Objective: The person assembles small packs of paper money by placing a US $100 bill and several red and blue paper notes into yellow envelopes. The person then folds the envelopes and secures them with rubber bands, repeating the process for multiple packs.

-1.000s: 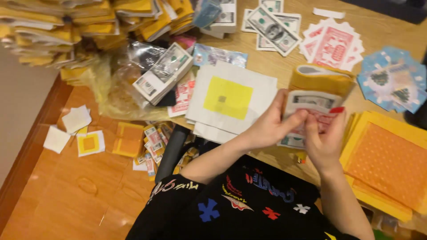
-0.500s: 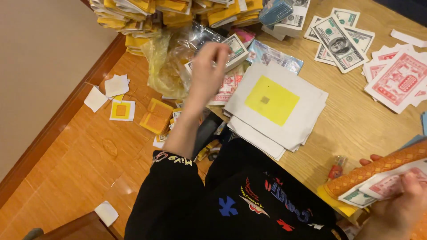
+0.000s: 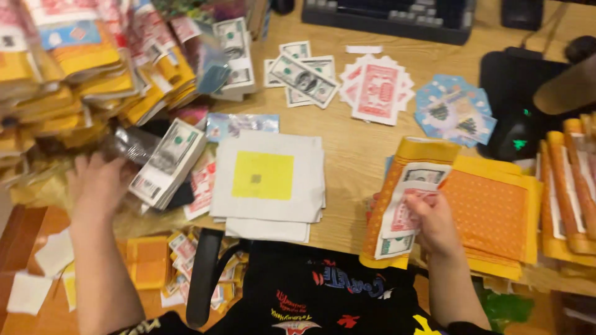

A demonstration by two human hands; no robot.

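Left hand (image 3: 96, 186) lowered beside banknote bundle (image 3: 167, 162); right hand (image 3: 431, 220) gripping orange packet (image 3: 397, 205)

Light wooden table (image 3: 360, 155). Far left: heaped yellow and orange packets (image 3: 93, 68). Centre near edge: stack of white sheets (image 3: 267, 186), yellow square on top. Just left of it: banded bundle of banknote-style paper (image 3: 167, 162). Far centre: loose green notes (image 3: 301, 77), a fan of red notes (image 3: 377, 90), blue patterned cards (image 3: 453, 111). Far edge: dark keyboard (image 3: 391, 15). Right: orange dotted sheets (image 3: 496, 211), black mouse (image 3: 515, 133). Wooden floor (image 3: 37, 236) at near left carries scattered paper squares (image 3: 53, 254).
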